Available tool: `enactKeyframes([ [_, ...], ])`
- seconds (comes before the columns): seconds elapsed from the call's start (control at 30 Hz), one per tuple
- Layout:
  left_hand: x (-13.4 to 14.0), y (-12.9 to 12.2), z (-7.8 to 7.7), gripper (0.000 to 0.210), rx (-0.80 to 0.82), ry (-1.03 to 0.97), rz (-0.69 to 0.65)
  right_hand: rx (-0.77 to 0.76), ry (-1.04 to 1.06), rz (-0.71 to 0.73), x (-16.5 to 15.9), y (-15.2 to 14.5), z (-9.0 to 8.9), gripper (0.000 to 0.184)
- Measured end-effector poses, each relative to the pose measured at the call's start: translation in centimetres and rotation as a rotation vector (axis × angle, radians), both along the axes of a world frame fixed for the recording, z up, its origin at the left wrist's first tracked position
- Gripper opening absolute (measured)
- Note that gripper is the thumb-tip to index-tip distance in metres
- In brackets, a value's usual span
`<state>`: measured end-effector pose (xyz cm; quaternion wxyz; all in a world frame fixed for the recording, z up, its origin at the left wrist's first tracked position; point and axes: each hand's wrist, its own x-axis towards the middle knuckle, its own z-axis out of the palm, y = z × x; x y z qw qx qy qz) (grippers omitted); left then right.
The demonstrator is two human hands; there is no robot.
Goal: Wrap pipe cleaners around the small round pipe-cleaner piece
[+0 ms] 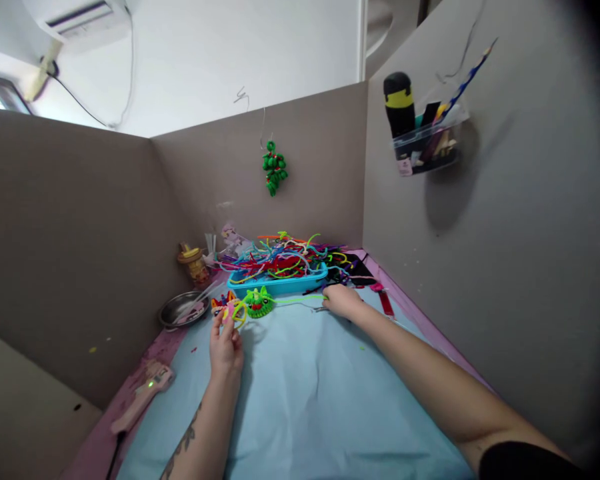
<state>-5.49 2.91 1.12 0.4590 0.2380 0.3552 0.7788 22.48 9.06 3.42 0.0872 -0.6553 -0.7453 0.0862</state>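
Observation:
Raised at the left of the cloth, my left hand (225, 347) pinches a small pink and yellow pipe-cleaner piece (240, 313), its yellow part bent into a loop. My right hand (343, 301) reaches to the far right side of the cloth, fingers curled down. Grey metal tips (321, 309) poke out beside those fingers, and a lime-green pipe cleaner (300, 298) runs up to them. What the fingers close on is hidden. Between the hands sits a green fuzzy creature head (259, 303). Just behind my left hand is a red, orange and blue pipe-cleaner figure (223, 301).
A blue tray (280, 287) heaped with colourful pipe cleaners stands at the back. At left are a metal bowl (167, 312), a lidded cup (195, 267) and a corded pink glue gun (143, 400). Grey partitions enclose the table; a clear bin (425, 150) hangs at right.

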Motion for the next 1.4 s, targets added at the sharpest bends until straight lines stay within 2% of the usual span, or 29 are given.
enactKeyframes([
  [0.07,0.1,0.0,0.0,0.048,0.007,0.000,-0.029,0.049,0.075,0.039,0.1,0.0,0.8,0.022],
  [0.2,0.9,-0.3,0.0,0.050,0.004,0.034,-0.156,0.078,0.509,0.259,-0.5,-1.2,2.8,0.026],
  [0.27,1.5,-0.5,-0.2,0.050,-0.011,0.069,-0.238,0.071,0.632,0.325,-1.1,-1.9,3.4,0.027],
  [0.33,2.0,-0.7,-0.5,0.051,-0.021,0.095,-0.310,0.083,0.584,0.333,-1.6,-2.5,3.4,0.024],
  [0.4,2.3,-0.8,-0.8,0.053,-0.020,0.116,-0.350,0.095,0.437,0.292,-1.8,-2.5,2.9,0.020],
  [0.53,2.5,-1.0,-1.0,0.054,-0.012,0.135,-0.356,0.089,0.181,0.148,-1.0,-1.7,1.9,0.017],
  [0.6,2.5,-1.0,-0.9,0.052,-0.012,0.133,-0.347,0.037,0.100,0.144,-0.4,-1.5,2.0,0.021],
  [0.7,2.1,-0.7,-0.9,0.048,-0.005,0.086,-0.283,-0.060,0.076,0.269,0.3,-1.7,2.6,0.027],
  [0.8,1.1,-0.2,-0.9,0.042,-0.022,-0.042,-0.158,-0.192,0.151,0.478,0.5,-2.3,3.1,0.019],
  [0.9,0.0,0.4,-0.9,0.035,-0.026,-0.153,-0.056,-0.336,0.163,0.630,0.3,-2.7,3.2,0.035],
  [1.0,-0.7,0.6,-0.8,0.031,-0.026,-0.209,-0.025,-0.371,0.161,0.706,-0.5,-3.0,2.8,0.040],
  [1.1,-0.8,0.6,-0.7,0.028,-0.045,-0.225,-0.020,-0.323,0.159,0.647,-1.8,-3.4,2.0,0.027],
  [1.2,-0.7,0.6,-0.7,0.027,-0.054,-0.223,-0.021,-0.323,0.115,0.501,-3.0,-3.9,1.0,0.036],
  [1.27,-0.7,0.6,-0.7,0.027,-0.049,-0.215,-0.023,-0.301,0.101,0.410,-3.6,-4.1,0.6,0.031],
  [1.33,-0.7,0.5,-0.6,0.030,-0.042,-0.199,-0.034,-0.296,0.180,0.358,-3.7,-4.3,0.8,0.024],
  [1.4,-0.5,0.3,-0.5,0.036,-0.035,-0.165,-0.061,-0.333,0.409,0.346,-3.5,-4.4,1.5,0.022],
])
